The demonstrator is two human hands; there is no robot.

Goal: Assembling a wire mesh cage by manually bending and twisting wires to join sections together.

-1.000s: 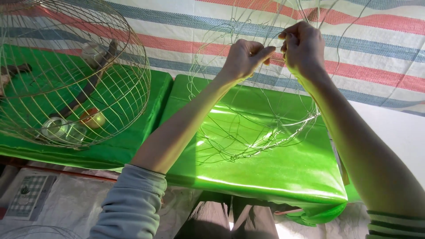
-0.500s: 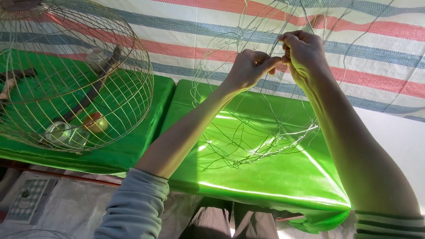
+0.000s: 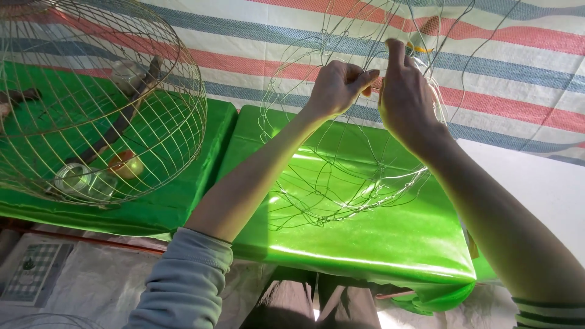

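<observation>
— What do you see lying around, any packages?

— Near left, on the floor covering, I see a flat rectangular pack [image 3: 30, 274] with a green-and-white checked print. Behind everything hangs a striped sheet [image 3: 518, 67] — white, red and blue bands. Two tables wrapped in glossy green plastic: the left table [image 3: 152, 210] carries a finished round wire cage [image 3: 97, 103] with a stick, a clear cup and a small orange fruit inside.

— And the hands?

— Both are raised over the right green table [image 3: 390, 244], working on a half-built wire frame [image 3: 347, 183] that stands on it. My left hand [image 3: 338, 85], arm stretched up from a grey sleeve, has thumb and fingers pressed together, pinching a thin wire near the frame's top. My right hand [image 3: 405, 97] is just beside it, back towards me, index finger pointing up, the other fingers curled round the wires — how tightly, I cannot tell.
</observation>
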